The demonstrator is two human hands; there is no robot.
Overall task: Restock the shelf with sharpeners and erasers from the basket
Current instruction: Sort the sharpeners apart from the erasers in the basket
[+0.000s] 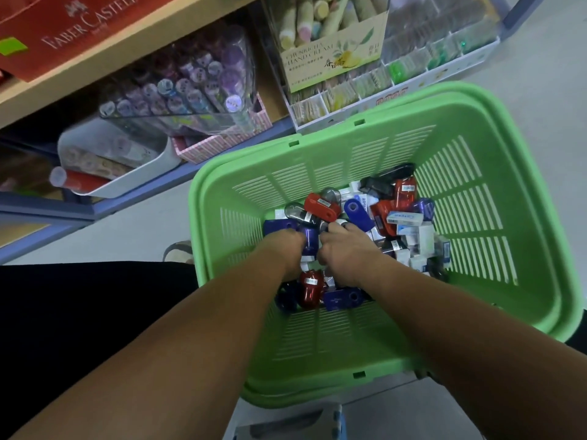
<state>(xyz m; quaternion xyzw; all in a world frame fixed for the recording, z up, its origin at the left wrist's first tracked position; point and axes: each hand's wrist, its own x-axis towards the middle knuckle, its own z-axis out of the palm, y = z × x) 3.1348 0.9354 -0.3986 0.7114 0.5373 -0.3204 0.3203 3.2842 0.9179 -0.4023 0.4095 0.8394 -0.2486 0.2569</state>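
Both hands are sunk into the pile at the bottom of the green basket (470, 173). The left hand (287, 246) has its knuckles bent and its fingers tucked out of sight, pressed against a purple sharpener (308, 238) that lies between the two hands; whether it has actually closed on it cannot be told. The right hand (346, 249) curls its fingers down onto the heap, and whether it holds anything cannot be told either.

Just beyond the fingertips lies a red sharpener (320, 206) with a white sticker too small to read. Beside it is a blue sharpener (359, 212), and next to that a white eraser sleeve (365, 200) showing "ILOT". Outward of the right hand sit more boxed erasers (419, 242), their blue lettering blurred. Under the wrists lies another red sharpener (309, 289).

Far beyond the left hand, the shelf (143, 195) carries a red box (89, 27) printed "FABER-CASTELL". Beyond the basket's far rim stands a carton (333, 58) marked "HAND CREAM".
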